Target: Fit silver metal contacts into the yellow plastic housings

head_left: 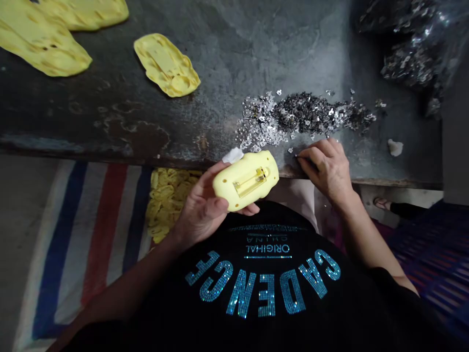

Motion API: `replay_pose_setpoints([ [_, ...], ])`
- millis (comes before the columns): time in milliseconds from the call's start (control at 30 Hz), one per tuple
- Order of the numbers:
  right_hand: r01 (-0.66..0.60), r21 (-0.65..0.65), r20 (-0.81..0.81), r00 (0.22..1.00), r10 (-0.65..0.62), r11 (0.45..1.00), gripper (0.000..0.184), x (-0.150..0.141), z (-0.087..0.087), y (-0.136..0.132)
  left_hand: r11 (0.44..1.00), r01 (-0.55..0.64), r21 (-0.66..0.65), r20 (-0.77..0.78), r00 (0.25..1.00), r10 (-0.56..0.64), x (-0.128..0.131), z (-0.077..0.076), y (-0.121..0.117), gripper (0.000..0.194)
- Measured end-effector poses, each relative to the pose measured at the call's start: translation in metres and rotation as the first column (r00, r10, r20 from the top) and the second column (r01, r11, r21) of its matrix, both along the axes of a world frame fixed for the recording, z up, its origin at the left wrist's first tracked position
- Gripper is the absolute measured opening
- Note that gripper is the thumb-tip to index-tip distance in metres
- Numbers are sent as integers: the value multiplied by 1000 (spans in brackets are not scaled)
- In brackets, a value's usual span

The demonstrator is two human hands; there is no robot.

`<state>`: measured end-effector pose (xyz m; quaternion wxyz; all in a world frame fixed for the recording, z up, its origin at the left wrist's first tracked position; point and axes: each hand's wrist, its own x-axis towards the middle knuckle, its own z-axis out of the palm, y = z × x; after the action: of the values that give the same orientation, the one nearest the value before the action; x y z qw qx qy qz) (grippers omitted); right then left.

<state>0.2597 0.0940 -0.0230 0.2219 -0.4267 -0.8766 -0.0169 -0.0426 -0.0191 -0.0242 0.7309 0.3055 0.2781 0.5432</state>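
Observation:
My left hand (207,205) is closed around a yellow plastic shell (223,193), its battery compartment facing up. Inside that compartment, metal contacts (261,177) show at the right end, and another sits at the left. A white wrapping (233,155) covers one left fingertip. At the table's front edge, my right hand (326,166) pinches thumb and forefinger together on a tiny metal piece (296,155), mostly hidden by the fingertips. Just beyond that hand lies a long heap of small silvery metal pieces (308,113), with a few strays around it.
On the dark metal table (227,54) rest another yellow shell (166,64) and larger yellow parts (47,44) at far left. A clear bag of metal pieces (410,63) stands back right, a white lump (394,147) nearer. Below are a striped sack (98,234), yellow parts (166,200) and a blue crate (439,254).

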Motion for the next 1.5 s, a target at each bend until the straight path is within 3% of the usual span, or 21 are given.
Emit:
replay_pose_setpoints([
  [367,12,-358,-294,948,-124,934,5,12,27,-1,987,21,-158,-12,1000,-23,19,9,9,55],
  [433,-61,-476,-428,888,-171,877,8,10,29,-5,988,40,-151,26,999,-36,23,10,9,52],
  [500,-223,-586,-576,791,-207,779,18,7,31,-10,988,56,-142,66,997,-47,26,11,10,48],
  [567,-362,-624,-670,704,-236,693,25,3,34,-16,988,69,-141,86,995,-58,30,14,10,47],
  [633,-404,-632,-695,673,-253,661,27,-1,38,-21,984,89,-151,75,994,-79,32,16,9,52],
  [733,-367,-637,-667,703,-247,677,26,-4,47,-29,979,109,-171,53,993,-101,35,20,6,59],
  [1000,-286,-579,-557,822,-115,764,11,-8,73,-42,985,122,-125,54,992,-116,39,28,-8,57],
  [1267,-226,-539,-480,874,-76,812,8,-15,78,-49,989,107,-103,-3,994,-108,43,35,-12,65],
  [1500,-128,-379,-397,917,-36,916,6,-24,79,-61,991,78,-105,-31,996,-81,47,39,-13,68],
])
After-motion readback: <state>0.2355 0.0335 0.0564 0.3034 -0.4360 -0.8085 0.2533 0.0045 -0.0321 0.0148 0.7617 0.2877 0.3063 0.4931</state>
